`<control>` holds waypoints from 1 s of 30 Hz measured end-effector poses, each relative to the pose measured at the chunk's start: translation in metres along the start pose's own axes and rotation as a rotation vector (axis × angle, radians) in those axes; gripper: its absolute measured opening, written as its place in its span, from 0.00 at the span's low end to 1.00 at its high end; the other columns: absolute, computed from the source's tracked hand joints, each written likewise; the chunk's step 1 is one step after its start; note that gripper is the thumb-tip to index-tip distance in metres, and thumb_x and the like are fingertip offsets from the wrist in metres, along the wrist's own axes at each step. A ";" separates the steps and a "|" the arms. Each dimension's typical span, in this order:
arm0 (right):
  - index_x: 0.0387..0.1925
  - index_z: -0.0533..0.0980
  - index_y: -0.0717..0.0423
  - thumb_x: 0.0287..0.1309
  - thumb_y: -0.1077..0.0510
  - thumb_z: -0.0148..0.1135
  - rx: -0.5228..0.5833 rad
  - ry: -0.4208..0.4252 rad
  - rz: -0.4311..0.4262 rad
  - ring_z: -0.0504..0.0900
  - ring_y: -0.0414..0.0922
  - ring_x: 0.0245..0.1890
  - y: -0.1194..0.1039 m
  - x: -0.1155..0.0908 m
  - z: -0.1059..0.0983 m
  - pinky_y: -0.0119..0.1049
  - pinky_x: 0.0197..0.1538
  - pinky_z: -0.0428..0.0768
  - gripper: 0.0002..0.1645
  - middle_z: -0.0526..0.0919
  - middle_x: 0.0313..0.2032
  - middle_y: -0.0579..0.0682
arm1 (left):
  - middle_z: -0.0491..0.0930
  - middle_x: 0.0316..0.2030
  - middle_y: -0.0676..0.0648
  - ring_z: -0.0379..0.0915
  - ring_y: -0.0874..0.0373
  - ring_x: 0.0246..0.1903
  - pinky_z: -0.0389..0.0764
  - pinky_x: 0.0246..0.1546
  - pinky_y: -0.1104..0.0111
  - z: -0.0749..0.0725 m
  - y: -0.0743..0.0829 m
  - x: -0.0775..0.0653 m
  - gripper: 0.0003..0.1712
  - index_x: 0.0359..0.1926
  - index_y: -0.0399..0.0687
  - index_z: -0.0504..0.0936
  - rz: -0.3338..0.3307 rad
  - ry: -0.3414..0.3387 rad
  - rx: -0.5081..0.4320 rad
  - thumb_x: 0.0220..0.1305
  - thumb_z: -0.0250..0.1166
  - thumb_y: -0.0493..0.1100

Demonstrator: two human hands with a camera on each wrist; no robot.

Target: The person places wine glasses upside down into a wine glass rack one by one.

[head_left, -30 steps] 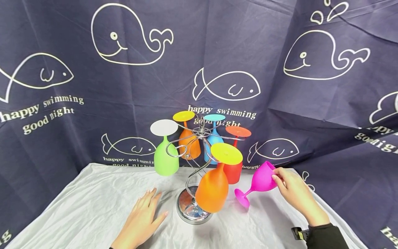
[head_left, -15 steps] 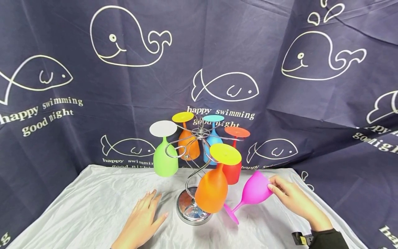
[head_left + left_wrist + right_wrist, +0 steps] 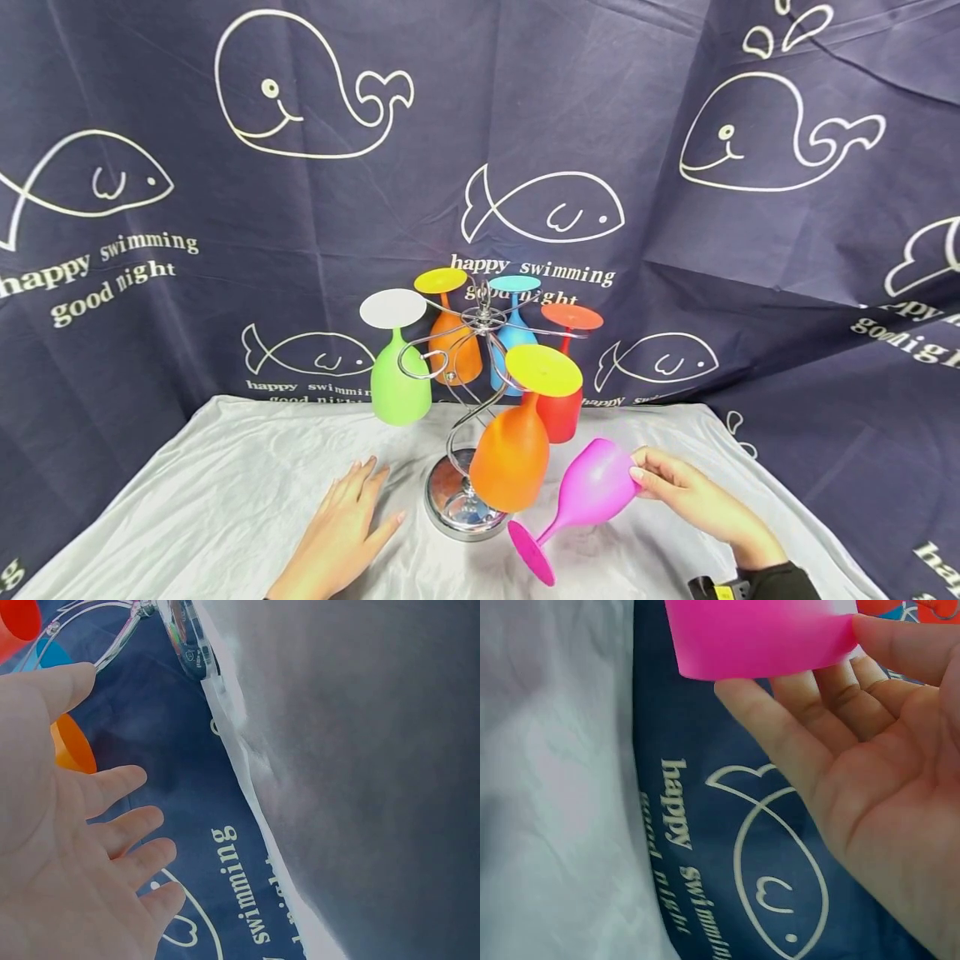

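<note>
A magenta plastic goblet [image 3: 596, 485] is tilted, its foot pointing down and left toward the front. My right hand [image 3: 693, 500] pinches this goblet near its rim between thumb and fingers; in the right wrist view the thumb [image 3: 900, 649] presses the cup's side. Left of the goblet stands a chrome glass rack [image 3: 486, 321] on a round base [image 3: 467, 527]. An orange goblet [image 3: 512, 458] with a yellow foot hangs upside down from it, closest to the magenta one. My left hand [image 3: 337, 529] is left of the base, fingers straight, holding nothing.
Also hanging upside down on the rack are a green goblet [image 3: 401, 383], a second orange goblet [image 3: 456, 350], a blue goblet [image 3: 514, 337] and a red goblet [image 3: 564, 417]. White cloth [image 3: 187, 500] covers the table. Behind it hangs a dark printed curtain [image 3: 420, 217].
My right hand has brought the magenta goblet left and toward the front, its foot swinging past the front orange goblet. The left hand and the rack have stayed in place.
</note>
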State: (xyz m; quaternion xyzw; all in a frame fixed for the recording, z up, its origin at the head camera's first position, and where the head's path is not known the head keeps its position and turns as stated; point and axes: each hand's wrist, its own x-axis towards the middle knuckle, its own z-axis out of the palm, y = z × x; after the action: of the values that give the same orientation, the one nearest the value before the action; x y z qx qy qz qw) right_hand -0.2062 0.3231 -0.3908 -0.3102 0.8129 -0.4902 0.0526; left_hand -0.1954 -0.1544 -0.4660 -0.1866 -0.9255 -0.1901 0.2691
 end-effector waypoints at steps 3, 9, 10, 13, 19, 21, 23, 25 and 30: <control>0.50 0.71 0.71 0.78 0.67 0.41 0.111 -0.051 0.007 0.87 0.39 0.50 0.005 0.001 0.003 0.30 0.56 0.84 0.12 0.83 0.45 0.42 | 0.75 0.65 0.35 0.70 0.34 0.67 0.71 0.64 0.39 0.000 0.000 -0.001 0.32 0.62 0.40 0.79 0.001 0.001 -0.001 0.63 0.70 0.54; 0.52 0.69 0.71 0.78 0.68 0.37 0.328 -0.154 0.008 0.87 0.42 0.50 0.016 0.003 0.016 0.36 0.59 0.83 0.14 0.83 0.47 0.45 | 0.75 0.65 0.34 0.70 0.33 0.66 0.71 0.64 0.39 -0.001 0.000 -0.001 0.33 0.62 0.40 0.79 0.005 0.000 -0.003 0.63 0.70 0.54; 0.52 0.70 0.70 0.78 0.69 0.36 0.357 -0.168 0.000 0.86 0.42 0.50 0.017 0.003 0.019 0.37 0.59 0.83 0.14 0.83 0.47 0.45 | 0.75 0.65 0.34 0.70 0.33 0.66 0.71 0.64 0.39 -0.001 0.000 -0.001 0.33 0.62 0.40 0.78 0.006 0.000 -0.004 0.63 0.70 0.54; 0.53 0.70 0.68 0.78 0.69 0.35 0.437 -0.197 -0.015 0.85 0.40 0.51 0.021 0.004 0.028 0.39 0.60 0.83 0.15 0.82 0.48 0.44 | 0.74 0.65 0.33 0.70 0.32 0.67 0.71 0.65 0.40 -0.001 0.000 -0.001 0.33 0.62 0.38 0.78 0.004 -0.005 -0.004 0.63 0.70 0.54; 0.54 0.72 0.62 0.78 0.70 0.32 0.608 -0.228 -0.012 0.84 0.41 0.53 0.027 0.008 0.046 0.42 0.61 0.83 0.20 0.82 0.50 0.46 | 0.73 0.67 0.33 0.68 0.31 0.68 0.69 0.66 0.39 -0.002 0.001 0.000 0.34 0.63 0.38 0.77 -0.008 -0.020 -0.008 0.63 0.70 0.55; 0.56 0.72 0.59 0.78 0.70 0.31 0.671 -0.242 0.002 0.84 0.41 0.54 0.029 0.009 0.051 0.42 0.61 0.83 0.21 0.82 0.52 0.45 | 0.72 0.68 0.33 0.67 0.31 0.68 0.69 0.66 0.39 -0.002 0.001 0.001 0.34 0.64 0.38 0.77 -0.011 -0.025 -0.006 0.64 0.69 0.55; 0.57 0.72 0.58 0.78 0.69 0.30 0.733 -0.267 -0.006 0.84 0.42 0.54 0.032 0.009 0.057 0.42 0.62 0.83 0.23 0.82 0.53 0.46 | 0.72 0.68 0.33 0.67 0.31 0.69 0.68 0.66 0.39 -0.002 0.001 0.001 0.35 0.64 0.39 0.77 -0.012 -0.029 -0.003 0.64 0.69 0.55; 0.58 0.72 0.57 0.78 0.69 0.30 0.782 -0.287 0.002 0.84 0.42 0.55 0.032 0.010 0.062 0.42 0.63 0.82 0.24 0.82 0.53 0.46 | 0.71 0.68 0.33 0.67 0.31 0.69 0.68 0.66 0.39 -0.001 0.001 0.001 0.35 0.65 0.39 0.76 -0.008 -0.029 0.002 0.65 0.69 0.55; 0.60 0.74 0.54 0.79 0.68 0.29 0.900 -0.310 0.046 0.86 0.43 0.53 0.029 0.011 0.076 0.42 0.64 0.81 0.26 0.85 0.53 0.46 | 0.71 0.68 0.33 0.67 0.31 0.68 0.69 0.66 0.38 -0.001 0.001 0.001 0.35 0.66 0.40 0.76 0.002 -0.020 0.009 0.65 0.69 0.55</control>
State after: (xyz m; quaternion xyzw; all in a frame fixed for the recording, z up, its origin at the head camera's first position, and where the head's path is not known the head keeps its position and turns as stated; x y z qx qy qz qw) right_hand -0.1986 0.2678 -0.4513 -0.3080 0.5090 -0.7402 0.3133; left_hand -0.1950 -0.1542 -0.4644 -0.1883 -0.9288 -0.1840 0.2609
